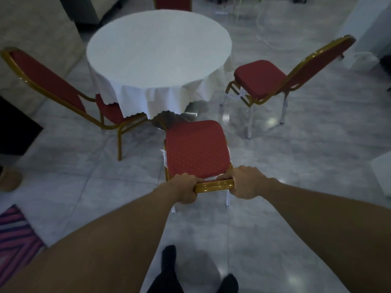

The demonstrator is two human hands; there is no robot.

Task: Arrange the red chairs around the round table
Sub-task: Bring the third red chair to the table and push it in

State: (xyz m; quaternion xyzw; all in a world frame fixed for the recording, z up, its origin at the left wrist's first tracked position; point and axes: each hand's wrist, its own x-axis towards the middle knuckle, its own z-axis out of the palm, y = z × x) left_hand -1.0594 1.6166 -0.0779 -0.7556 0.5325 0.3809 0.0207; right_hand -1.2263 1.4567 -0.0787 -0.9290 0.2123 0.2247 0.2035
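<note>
Bare forearms (118,240) — no sleeves — dark trousers, black socks (169,256).

- Your nearest red chair (196,149) stands upright, its seat facing the round table (157,53).
- Left chair (42,77) sits tucked under the cloth; right chair (275,79) stands apart.

Far chair (172,2), seemingly red, cropped by top edge.

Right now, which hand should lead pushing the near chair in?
Neither clearly: the left hand and right hand both grip the near chair top rail, facing the round table. Push with both.
</note>
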